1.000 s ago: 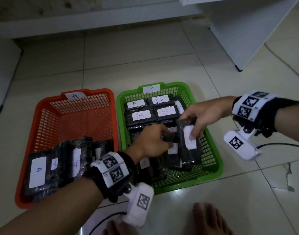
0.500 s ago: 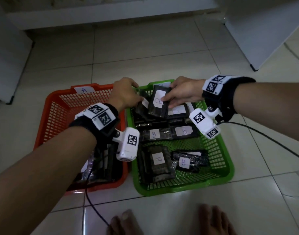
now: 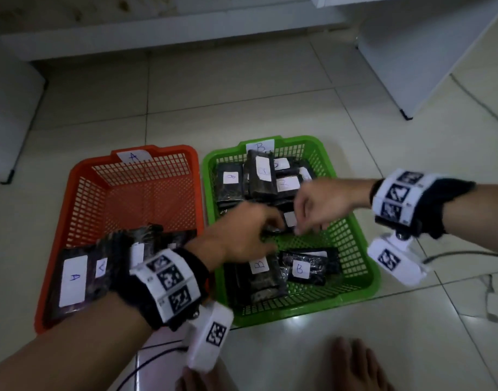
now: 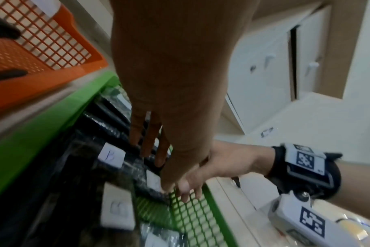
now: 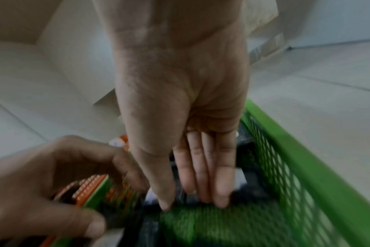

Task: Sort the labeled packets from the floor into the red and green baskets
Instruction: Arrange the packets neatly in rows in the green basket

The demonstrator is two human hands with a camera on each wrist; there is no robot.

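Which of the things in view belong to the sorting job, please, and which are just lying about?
Job: red basket, green basket, B packets, A packets, both hands.
Lying about: white cabinet, floor cable.

The person is wearing black wristbands (image 3: 183, 280) bearing white square-code tags, a white coded camera block (image 3: 209, 334) hanging beneath each; feet (image 3: 357, 365) bare.

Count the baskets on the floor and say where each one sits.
2. The red basket, tagged A, sits on the left; the green basket, tagged B, sits right beside it on the right. Both hold dark labeled packets. No other basket shows in these views.
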